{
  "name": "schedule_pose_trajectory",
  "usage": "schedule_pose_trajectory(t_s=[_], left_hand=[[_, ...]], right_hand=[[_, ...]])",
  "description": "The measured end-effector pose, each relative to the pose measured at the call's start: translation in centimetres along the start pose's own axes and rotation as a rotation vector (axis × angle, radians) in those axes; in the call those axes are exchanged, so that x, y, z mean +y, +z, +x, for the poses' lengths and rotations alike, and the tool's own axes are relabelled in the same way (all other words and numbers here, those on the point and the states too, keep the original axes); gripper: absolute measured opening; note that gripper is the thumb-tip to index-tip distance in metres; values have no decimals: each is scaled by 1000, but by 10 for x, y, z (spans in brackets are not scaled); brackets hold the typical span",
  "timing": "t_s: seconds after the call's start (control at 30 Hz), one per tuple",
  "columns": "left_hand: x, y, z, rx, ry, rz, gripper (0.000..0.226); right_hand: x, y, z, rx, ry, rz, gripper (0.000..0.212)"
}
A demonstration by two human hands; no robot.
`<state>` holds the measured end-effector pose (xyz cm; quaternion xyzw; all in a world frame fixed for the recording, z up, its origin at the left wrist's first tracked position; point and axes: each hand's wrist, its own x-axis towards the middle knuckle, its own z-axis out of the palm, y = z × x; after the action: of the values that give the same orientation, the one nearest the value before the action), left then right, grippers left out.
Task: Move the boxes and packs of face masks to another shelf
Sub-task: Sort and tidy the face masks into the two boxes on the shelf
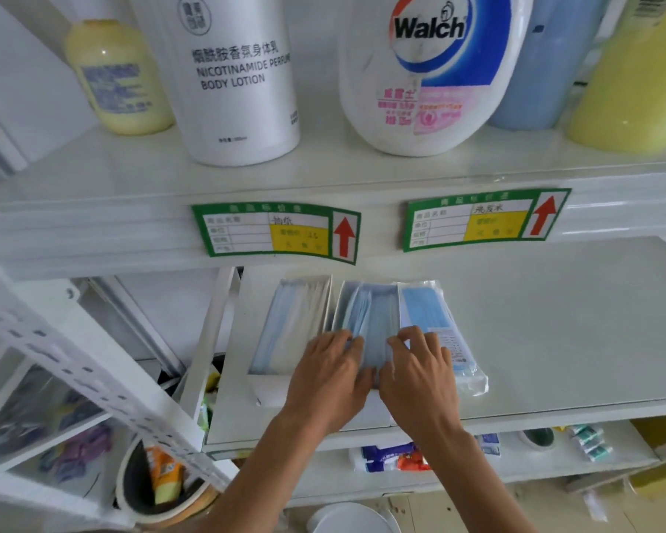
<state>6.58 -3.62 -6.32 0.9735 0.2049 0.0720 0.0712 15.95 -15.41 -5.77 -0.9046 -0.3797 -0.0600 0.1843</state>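
Observation:
Two open white boxes of blue face masks lie side by side on the white middle shelf point(554, 340): the left box point(289, 328) and the middle box point(373, 313). A clear plastic pack of blue masks point(431, 317) lies against the middle box's right side. My left hand point(331, 375) rests on the near left part of the middle box, fingers curled on the masks' edge. My right hand point(420, 371) grips the box's near right part, partly covering the pack. The box's near end is hidden under both hands.
The upper shelf holds a body lotion bottle point(239, 78), a Walch bottle point(427, 71), a small yellow bottle point(120, 78) and blue and yellow bottles at right. The lower shelf point(554, 463) holds small packets. A bin point(162, 490) with wrappers stands at lower left beside a white rack upright point(93, 371).

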Motion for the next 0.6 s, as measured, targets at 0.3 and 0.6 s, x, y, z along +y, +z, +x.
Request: schedule_pose_trajectory(t_s=[0.3, 0.6], left_hand=[[-6, 5, 0, 30, 58, 56, 46], [-10, 3, 11, 2, 231, -36, 59]], right_hand=[[-1, 5, 3, -56, 100, 31, 11], [0, 8, 10, -133, 117, 84, 14]])
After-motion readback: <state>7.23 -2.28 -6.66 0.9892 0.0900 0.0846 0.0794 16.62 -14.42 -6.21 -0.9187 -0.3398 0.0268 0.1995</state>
